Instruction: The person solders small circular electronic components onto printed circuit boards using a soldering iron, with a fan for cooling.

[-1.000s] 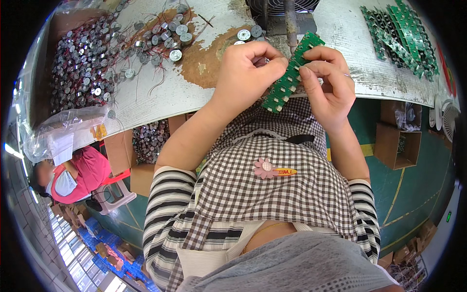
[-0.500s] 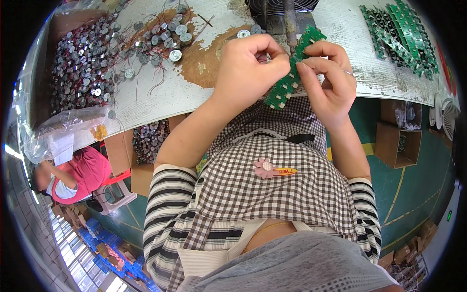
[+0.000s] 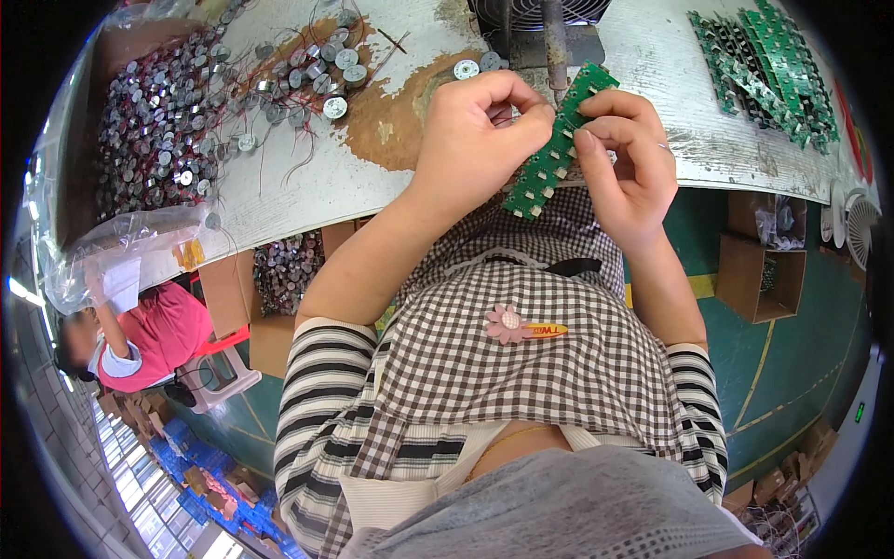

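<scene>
The right hand is clamped on a green circuit board, its thumb and bent fingers close together at the right-hand edge; the left hand has thumb and forefinger drawn together at the opposite edge, but what lies between those tips I cannot tell; the circuit board is at one o'clock from the middle of the view, slanted from one towards seven, reaching across the near edge of the worktop, with small pale parts along it; a metal rod points down just beside its upper part, contact unclear.

The worktop is white, worn to brown in patches; small round motors form a heap at ten o'clock, and loose motors with red wires are strewn at eleven; a dark fan, partly cut off, is at twelve; more green boards lie together at two; an open carton shows at three; green floor spreads at four; a person in pink is at nine, near the rim.
</scene>
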